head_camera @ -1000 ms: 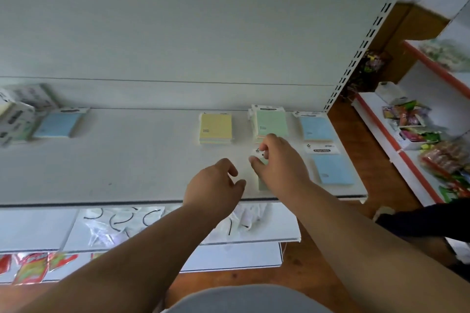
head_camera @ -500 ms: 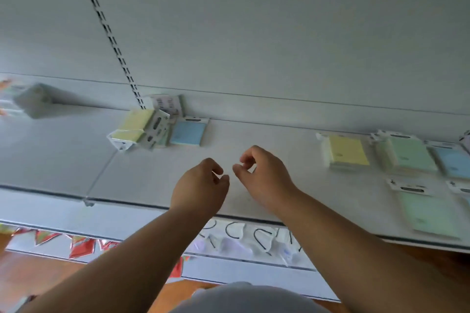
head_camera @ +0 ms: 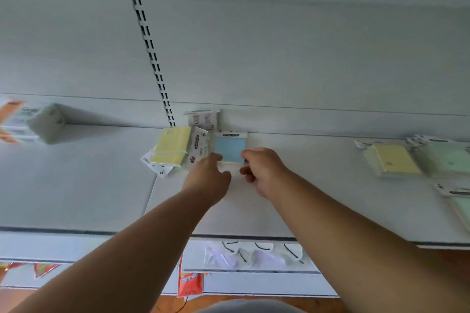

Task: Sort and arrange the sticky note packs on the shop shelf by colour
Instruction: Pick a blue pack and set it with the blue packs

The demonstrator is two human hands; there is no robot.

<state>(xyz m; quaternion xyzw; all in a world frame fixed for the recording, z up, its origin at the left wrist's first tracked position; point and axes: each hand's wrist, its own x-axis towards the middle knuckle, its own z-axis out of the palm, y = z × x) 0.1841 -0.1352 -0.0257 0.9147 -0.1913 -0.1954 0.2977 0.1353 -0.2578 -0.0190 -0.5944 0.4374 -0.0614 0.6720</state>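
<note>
I am reaching both hands toward the blue pack (head_camera: 231, 149) at centre frame, lying flat on the shelf (head_camera: 76, 185). Left hand (head_camera: 207, 180) and right hand (head_camera: 264, 173) are flanking its near edge, fingers loosely curled, gripping nothing yet.

two yellow packs (head_camera: 172, 148) (head_camera: 395, 159), one blue pack (head_camera: 231, 148), two hands (head_camera: 208, 179) (head_camera: 264, 173)

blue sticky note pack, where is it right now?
In the head view, the blue sticky note pack lies at the back of the shelf, just right of the yellow pack, with both hands at its near edge.
</note>
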